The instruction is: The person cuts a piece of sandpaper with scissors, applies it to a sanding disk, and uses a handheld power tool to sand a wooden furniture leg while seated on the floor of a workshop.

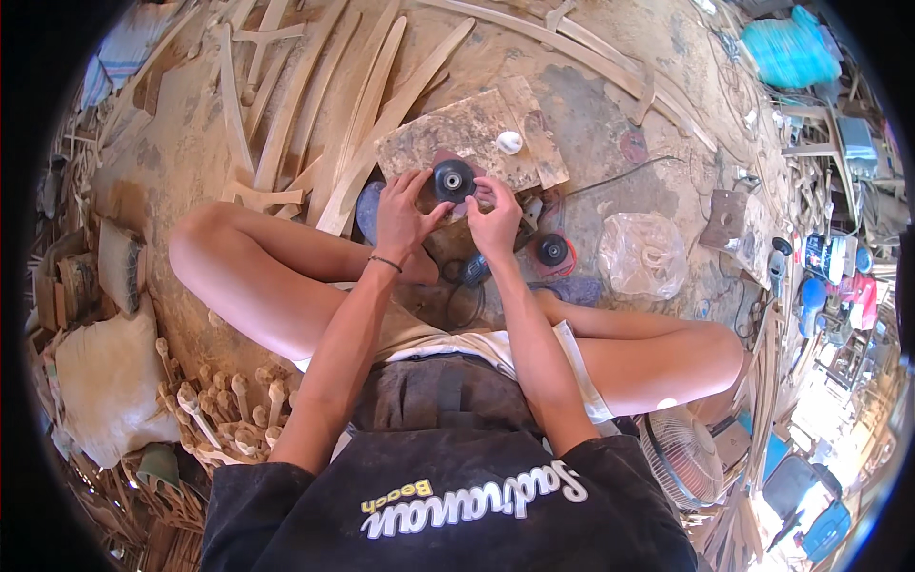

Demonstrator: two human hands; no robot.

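Between my hands is a black round sanding pad (453,180) with a metal hub in its middle. A reddish-brown sheet (443,155) shows behind its far edge. My left hand (404,212) grips the pad's left rim, with the thumb on the near side and a dark band at the wrist. At the right rim my right hand (494,221) is closed, thumb and fingertips pinching the edge. Just beyond lies a worn wooden board (410,143) bearing a small white round object (510,142). Nearer my lap sits a dark power tool (475,271), partly hidden by my right forearm.
A second black round pad (553,250) lies right of my right wrist, near a clear plastic bag (642,254). Long wooden pieces (400,114) spread across the ground ahead. Carved sticks (238,405) stand at lower left; a fan (681,458) stands at lower right.
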